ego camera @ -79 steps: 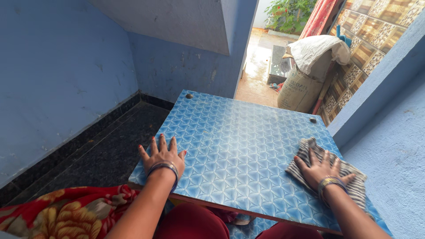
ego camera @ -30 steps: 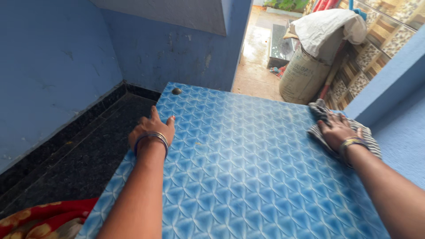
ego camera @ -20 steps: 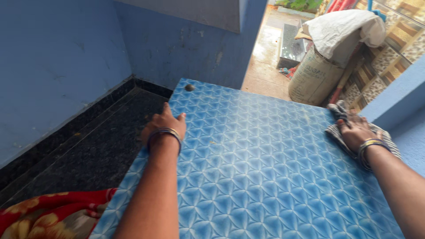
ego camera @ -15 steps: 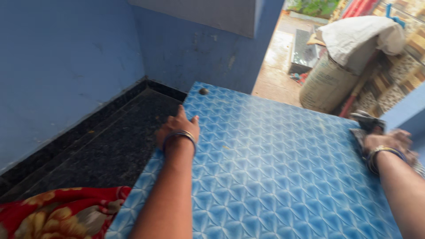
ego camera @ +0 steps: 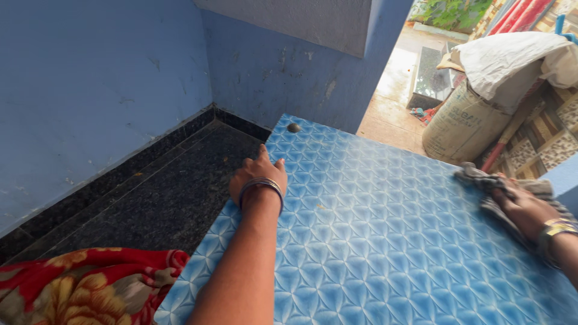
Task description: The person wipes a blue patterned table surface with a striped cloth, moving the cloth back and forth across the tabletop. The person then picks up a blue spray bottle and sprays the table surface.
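My left hand (ego camera: 256, 174): grip clamped on glossy blue patterned counter (ego camera: 373, 241) left edge. Right hand (ego camera: 525, 207): flat, pressing striped grey cloth (ego camera: 481, 179) near far-right edge.

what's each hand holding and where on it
Right hand presses flat on the middle of the striped cloth. Left hand grips the blue board's left edge.
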